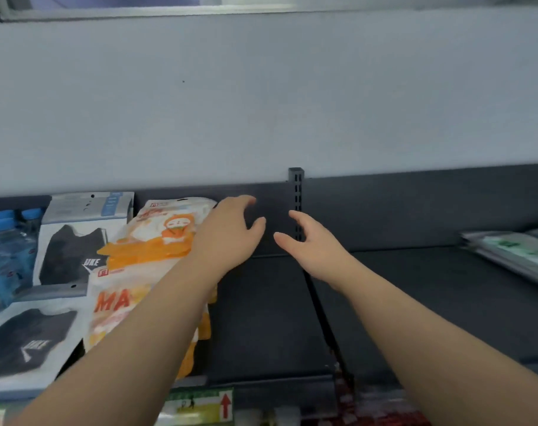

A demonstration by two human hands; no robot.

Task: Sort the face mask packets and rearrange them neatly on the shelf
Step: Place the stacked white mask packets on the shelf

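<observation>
Shelf: a dark shelf (261,318) with a bare stretch in the middle, split by a slotted post (297,204) at its back edge.
Orange packets: 2 orange mask packets (157,241) lie left of the bare stretch, 1 toward the back edge and 1 toward the front, long axis running front to back.
Black packets: 2 black mask packets (71,253) sit further toward the left edge, beside water bottles (6,241).
Green packets: a flat green stack (507,253) lies near the right edge, well apart from both hands.
Left hand: left hand (231,232) hovers at the orange packets' right side, fingers loosely spread, holding nothing; contact cannot be told.
Right hand: right hand (312,245) is over bare shelf, fingers loosely parted, empty.
Key relation: the orange packets lie left of both hands, so the left hand is nearer and likely takes them.
</observation>
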